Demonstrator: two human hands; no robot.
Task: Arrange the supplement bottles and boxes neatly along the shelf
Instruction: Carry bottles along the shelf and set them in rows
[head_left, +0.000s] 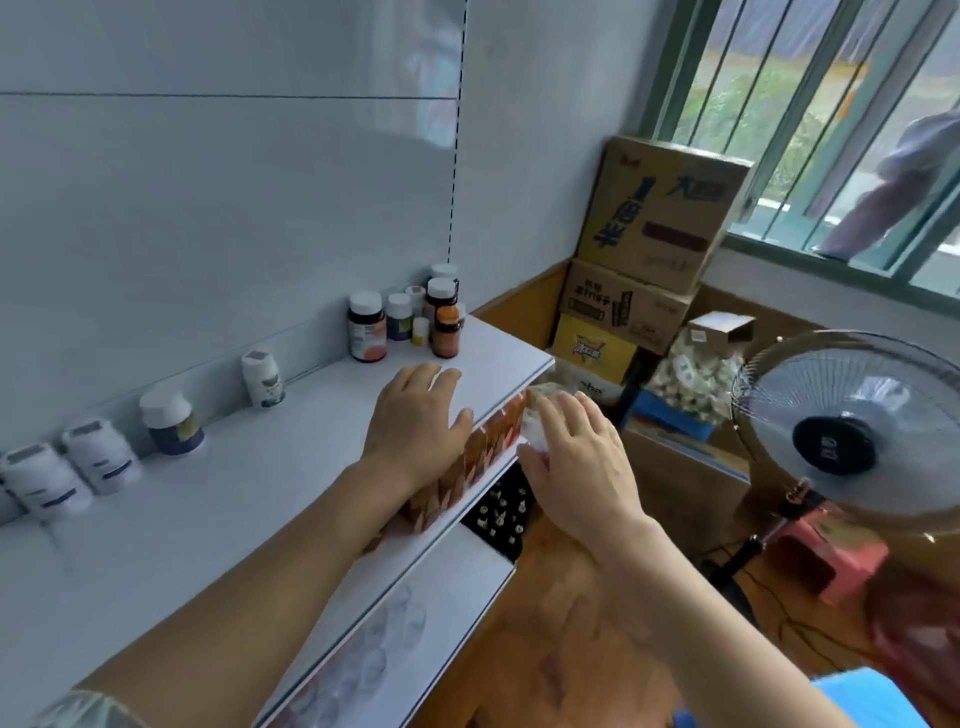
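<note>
A white shelf (218, 499) runs from near left to far right against a pale wall, seen from above by the person working at it. Along its front edge lies a row of orange and white supplement boxes (467, 467), packed side by side. The long axis of the row follows the shelf edge, from near left up to far right.

The left hand (415, 421) lies on the shelf just behind the row, fingers straight and together, with the thumb touching the top of the boxes. It appears to brace the row from the wall side rather than grip it.

The right hand (576, 462) is at the far right end of the row, on the open side in front of the shelf. Its fingers curl over the end box (537, 402), which looks pale and blurred; how firmly they hold it cannot be told.

So the row sits between the two hands, and the right hand is nearer the loose end. Any squaring push would probably run along the row, toward the near left.

White bottles (104, 457) stand spaced along the back wall, well apart from the boxes. A cluster of dark bottles (410, 317) stands at the far right corner of the shelf.
</note>
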